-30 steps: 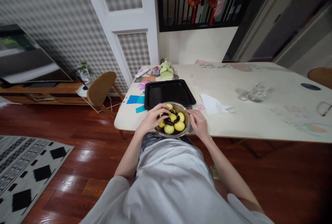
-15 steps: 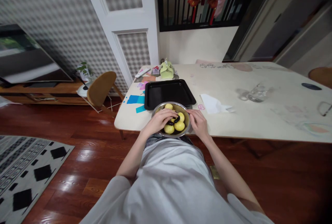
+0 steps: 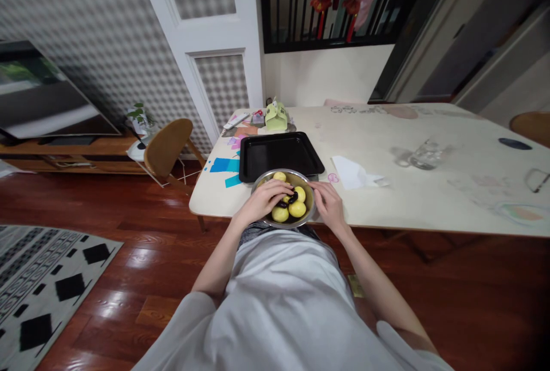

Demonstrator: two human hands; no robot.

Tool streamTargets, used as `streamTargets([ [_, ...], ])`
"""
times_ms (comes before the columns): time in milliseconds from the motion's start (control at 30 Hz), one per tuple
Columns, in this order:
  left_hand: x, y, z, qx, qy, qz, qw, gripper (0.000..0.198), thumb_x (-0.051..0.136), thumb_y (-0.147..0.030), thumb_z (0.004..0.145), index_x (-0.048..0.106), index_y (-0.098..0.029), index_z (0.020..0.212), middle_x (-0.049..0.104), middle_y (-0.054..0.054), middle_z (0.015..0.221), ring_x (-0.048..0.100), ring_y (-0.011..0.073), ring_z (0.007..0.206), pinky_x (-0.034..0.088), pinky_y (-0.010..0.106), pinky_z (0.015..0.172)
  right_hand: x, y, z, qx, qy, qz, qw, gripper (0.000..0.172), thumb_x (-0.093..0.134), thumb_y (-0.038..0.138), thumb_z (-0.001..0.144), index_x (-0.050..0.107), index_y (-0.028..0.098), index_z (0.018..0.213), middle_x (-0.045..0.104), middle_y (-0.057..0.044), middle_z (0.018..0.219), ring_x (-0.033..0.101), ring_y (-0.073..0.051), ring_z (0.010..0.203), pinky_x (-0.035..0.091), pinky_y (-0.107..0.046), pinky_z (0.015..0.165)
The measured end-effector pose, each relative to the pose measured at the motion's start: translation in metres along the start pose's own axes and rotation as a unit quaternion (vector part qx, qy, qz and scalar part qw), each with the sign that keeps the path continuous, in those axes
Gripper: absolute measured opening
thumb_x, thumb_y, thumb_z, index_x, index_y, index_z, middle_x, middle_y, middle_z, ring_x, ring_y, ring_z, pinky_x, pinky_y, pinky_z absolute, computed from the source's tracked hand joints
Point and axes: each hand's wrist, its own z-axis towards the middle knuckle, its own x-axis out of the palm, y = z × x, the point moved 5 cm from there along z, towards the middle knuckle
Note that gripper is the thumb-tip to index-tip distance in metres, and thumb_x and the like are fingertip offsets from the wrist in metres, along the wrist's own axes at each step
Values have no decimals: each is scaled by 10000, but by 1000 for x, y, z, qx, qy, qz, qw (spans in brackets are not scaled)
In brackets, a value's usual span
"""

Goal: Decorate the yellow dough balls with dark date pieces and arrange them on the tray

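Observation:
A round metal bowl (image 3: 261,217) sits at the table's near edge, against my waist. Inside it are several smooth yellow balls (image 3: 297,209), with glossy black pieces (image 3: 293,196) among them; their kind is unclear. My left hand (image 3: 265,198) reaches over the bowl's left rim, its fingers close together and curved down on the contents. Whatever they pinch is hidden. At the right rim, my right hand (image 3: 328,204) grips the bowl with bent fingers. Just behind the bowl lies a black baking tray (image 3: 279,153), its front edge partly covered by the bowl.
On the white table (image 3: 429,199) lie a crumpled white paper (image 3: 354,173), a glass jug (image 3: 427,154) and blue strips (image 3: 226,165). A green tissue box (image 3: 275,116) stands behind the tray. A wooden chair (image 3: 169,145) is at the left end.

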Motion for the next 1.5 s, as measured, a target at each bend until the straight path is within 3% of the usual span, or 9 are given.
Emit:
streamTargets([
  [600, -9, -2, -1, 15, -40, 29, 999, 251, 527, -275, 1086, 759, -217, 1162, 737, 123, 1281, 668, 258, 1254, 524, 491, 1123, 0, -2, -1, -4, 1, -4, 1000, 335, 426, 273, 1091, 735, 232, 1216, 785, -111, 1150, 713, -279, 1094, 586, -487, 971],
  [933, -14, 7, -7, -5, -58, 59, 997, 243, 536, -302, 1088, 725, -228, 1221, 698, 124, 1337, 623, 267, 1295, 500, 484, 1104, 0, -2, -2, -1, 1, 3, 1000, 342, 425, 288, 1091, 741, 232, 1211, 784, -110, 1155, 712, -278, 1097, 586, -486, 976],
  [1500, -12, 8, -8, -28, -10, 61, 998, 308, 623, -313, 1047, 672, -242, 1342, 634, 138, 1438, 574, 292, 1382, 460, 514, 1187, -1, -1, -1, 1, -4, -3, 1000, 344, 425, 305, 1093, 746, 232, 1192, 787, -110, 1134, 713, -274, 1079, 588, -479, 968],
])
